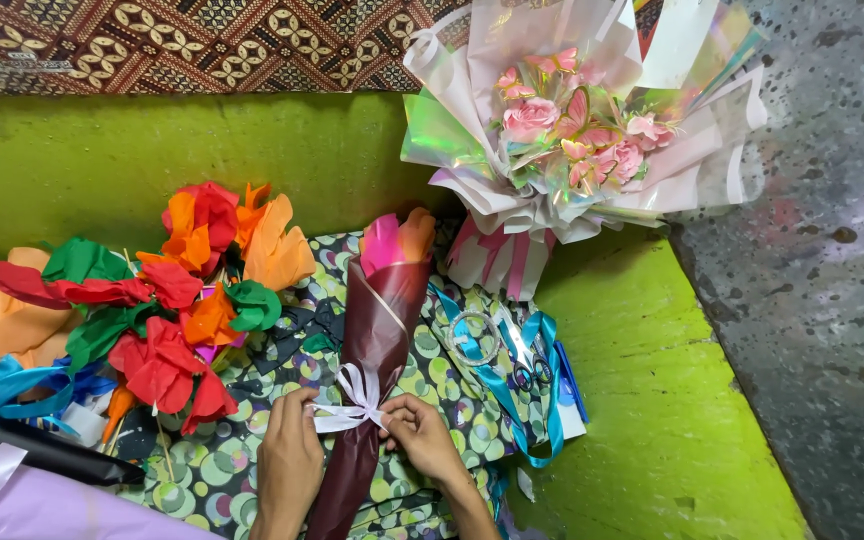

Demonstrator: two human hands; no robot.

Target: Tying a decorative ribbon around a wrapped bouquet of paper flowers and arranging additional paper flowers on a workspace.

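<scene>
A small bouquet wrapped in dark maroon paper, with pink and orange paper petals at its top, lies on patterned wrapping sheets. A white ribbon bow sits tied around its narrow middle. My left hand pinches the ribbon's left loop beside the wrap. My right hand holds the ribbon's right end against the wrap. Both hands touch the bow from opposite sides.
A pile of red, orange and green paper flowers lies left. A large pink bouquet in white and iridescent wrap leans at the back. Scissors, a tape roll and blue ribbon lie right. The green ledge drops to grey floor on the right.
</scene>
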